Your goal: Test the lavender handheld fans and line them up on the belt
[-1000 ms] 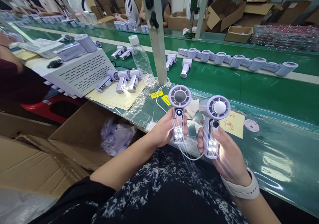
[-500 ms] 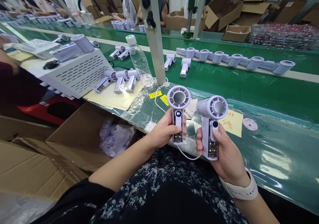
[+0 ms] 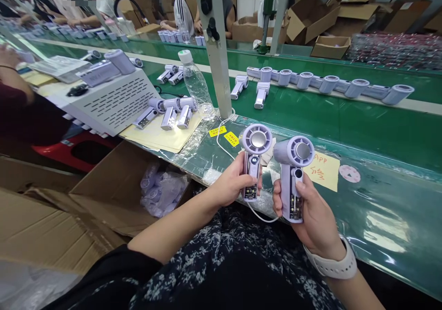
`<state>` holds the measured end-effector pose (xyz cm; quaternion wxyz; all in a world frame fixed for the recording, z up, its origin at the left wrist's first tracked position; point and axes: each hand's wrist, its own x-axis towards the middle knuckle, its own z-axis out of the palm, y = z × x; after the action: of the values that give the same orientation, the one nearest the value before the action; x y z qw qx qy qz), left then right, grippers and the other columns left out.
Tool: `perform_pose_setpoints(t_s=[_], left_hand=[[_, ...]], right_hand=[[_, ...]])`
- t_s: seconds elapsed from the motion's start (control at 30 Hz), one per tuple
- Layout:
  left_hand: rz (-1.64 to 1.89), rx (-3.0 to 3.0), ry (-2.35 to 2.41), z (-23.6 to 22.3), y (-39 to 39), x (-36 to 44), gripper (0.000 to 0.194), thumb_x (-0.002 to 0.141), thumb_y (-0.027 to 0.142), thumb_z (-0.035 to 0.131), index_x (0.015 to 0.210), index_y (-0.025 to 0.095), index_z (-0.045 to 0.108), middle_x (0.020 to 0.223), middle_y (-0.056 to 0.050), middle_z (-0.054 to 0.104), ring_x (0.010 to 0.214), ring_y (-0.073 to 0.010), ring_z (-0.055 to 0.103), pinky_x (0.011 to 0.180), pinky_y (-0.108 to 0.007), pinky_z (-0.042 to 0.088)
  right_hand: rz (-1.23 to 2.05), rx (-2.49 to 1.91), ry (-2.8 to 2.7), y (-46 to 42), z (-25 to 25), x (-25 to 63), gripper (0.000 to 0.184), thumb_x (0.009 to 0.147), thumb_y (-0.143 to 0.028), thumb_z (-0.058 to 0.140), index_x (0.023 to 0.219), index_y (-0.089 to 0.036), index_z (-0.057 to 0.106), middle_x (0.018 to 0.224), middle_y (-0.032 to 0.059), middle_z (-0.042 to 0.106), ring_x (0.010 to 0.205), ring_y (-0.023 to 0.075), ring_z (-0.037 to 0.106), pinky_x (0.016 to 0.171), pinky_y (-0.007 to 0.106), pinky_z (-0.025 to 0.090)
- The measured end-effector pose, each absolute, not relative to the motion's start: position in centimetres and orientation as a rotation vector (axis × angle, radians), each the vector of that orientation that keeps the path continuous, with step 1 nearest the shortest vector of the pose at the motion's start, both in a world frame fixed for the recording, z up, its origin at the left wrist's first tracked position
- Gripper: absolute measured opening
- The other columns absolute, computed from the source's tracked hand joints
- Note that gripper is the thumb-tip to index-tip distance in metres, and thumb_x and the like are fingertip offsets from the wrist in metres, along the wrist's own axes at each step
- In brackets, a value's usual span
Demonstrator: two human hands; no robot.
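My left hand (image 3: 238, 181) is wrapped round the handle of a lilac handheld fan (image 3: 257, 140), its thumb on the front of the handle. That fan has a small lit display reading about 83, and circuit parts show low in the handle. My right hand (image 3: 312, 209) grips a second lilac handheld fan (image 3: 288, 186), tilted a little, with a dark display and an uncovered circuit board. A white cable (image 3: 259, 217) hangs below the two fans. Behind them, a yellow note (image 3: 326, 169) with red handwriting lies on the bench.
Several fans (image 3: 331, 84) lie in a row on the green conveyor (image 3: 311, 123). To the left are more fans on yellow paper (image 3: 172, 140), a plastic bottle (image 3: 195, 80), a metal post (image 3: 219, 71) and a vented box (image 3: 117, 98). An open carton (image 3: 110, 190) holds bagged parts. Co-workers sit farther back.
My left hand has moved its fan slightly right and down, closer to the right fan. The thumb has shifted on the handle. The right hand stays nearly still.
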<state>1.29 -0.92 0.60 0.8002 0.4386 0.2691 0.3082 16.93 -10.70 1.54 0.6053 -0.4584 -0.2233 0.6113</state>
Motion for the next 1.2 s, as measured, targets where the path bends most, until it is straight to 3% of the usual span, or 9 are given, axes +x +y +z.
perform_pose_setpoints(t_s=[0.33,0.43,0.57,0.67,0.77,0.87,0.97,1.07,1.2], left_hand=[[0.646,1.048,0.654,0.5,-0.5,0.8,0.048,0.073,0.024,0.076,0.109,0.019,0.045,0.100,-0.004,0.064,0.078,-0.0189,0.069,0.072,-0.034,0.055],[0.599,1.027,0.657,1.0,-0.8,0.7,0.068,0.072,0.043,0.086,0.115,0.022,0.038,0.103,-0.007,0.068,0.073,-0.0206,0.072,0.066,-0.034,0.057],[0.628,0.972,0.594,2.0,-1.9,0.7,0.061,0.083,0.071,0.066,0.110,0.025,0.036,0.096,-0.005,0.072,0.062,-0.0182,0.069,0.055,-0.030,0.055],[0.699,0.983,0.562,2.9,-2.4,0.4,0.049,0.090,0.066,0.059,0.109,0.025,0.039,0.099,-0.005,0.072,0.074,-0.0193,0.072,0.061,-0.030,0.057],[0.703,0.962,0.521,3.3,-2.3,0.1,0.046,0.089,0.058,0.066,0.110,0.025,0.042,0.092,-0.004,0.072,0.075,-0.0197,0.072,0.064,-0.030,0.057],[0.729,0.862,0.483,2.9,-1.9,0.4,0.055,0.077,0.054,0.082,0.108,0.020,0.052,0.086,-0.003,0.068,0.071,-0.0174,0.069,0.068,-0.029,0.057],[0.629,0.758,0.455,2.1,-1.6,0.8,0.060,0.064,0.052,0.091,0.102,0.015,0.061,0.082,-0.002,0.063,0.067,-0.0139,0.064,0.064,-0.025,0.053],[0.559,0.661,0.431,1.6,-1.5,1.0,0.058,0.072,0.060,0.083,0.103,0.014,0.067,0.081,-0.003,0.061,0.066,-0.0123,0.061,0.063,-0.024,0.050],[0.568,0.637,0.409,1.7,-1.5,0.8,0.047,0.086,0.058,0.069,0.100,0.013,0.068,0.090,-0.008,0.067,0.077,-0.0170,0.065,0.072,-0.029,0.055]], right_hand=[[1.458,-1.019,-0.465,-10.7,1.6,17.0,0.029,0.094,-0.050,0.064,0.096,-0.021,0.062,0.082,0.0028,0.069,0.054,0.0126,0.059,0.049,0.023,0.052],[1.499,-0.993,-0.415,-10.6,1.4,17.1,0.047,0.092,-0.064,0.061,0.094,-0.018,0.071,0.086,0.0078,0.074,0.060,0.0156,0.066,0.057,0.027,0.059],[1.434,-1.028,-0.282,-10.7,1.5,17.0,0.044,0.089,-0.061,0.069,0.110,-0.023,0.077,0.110,0.0095,0.078,0.093,0.0252,0.075,0.080,0.037,0.065],[1.396,-1.014,-0.306,-10.9,2.1,16.9,0.042,0.084,-0.058,0.077,0.111,-0.026,0.078,0.110,0.0069,0.078,0.088,0.0261,0.075,0.074,0.039,0.066],[1.366,-1.018,-0.344,-10.8,2.9,17.0,0.036,0.084,-0.053,0.078,0.109,-0.026,0.078,0.104,0.0076,0.079,0.088,0.0273,0.075,0.075,0.041,0.066],[1.323,-0.993,-0.345,-10.2,3.7,16.9,0.025,0.092,-0.044,0.067,0.108,-0.027,0.077,0.102,0.0069,0.077,0.095,0.0274,0.073,0.081,0.043,0.064],[1.377,-0.989,-0.304,-9.5,4.5,16.6,0.031,0.095,-0.042,0.053,0.099,-0.023,0.078,0.089,0.0076,0.073,0.085,0.0248,0.070,0.077,0.040,0.064],[1.403,-1.019,-0.310,-9.4,4.8,16.2,0.035,0.096,-0.041,0.050,0.083,-0.021,0.075,0.080,0.0072,0.070,0.073,0.0198,0.065,0.068,0.031,0.061],[1.439,-0.980,-0.390,-9.8,4.7,16.0,0.035,0.096,-0.044,0.049,0.085,-0.020,0.072,0.076,0.0071,0.068,0.066,0.0180,0.060,0.063,0.029,0.057]])
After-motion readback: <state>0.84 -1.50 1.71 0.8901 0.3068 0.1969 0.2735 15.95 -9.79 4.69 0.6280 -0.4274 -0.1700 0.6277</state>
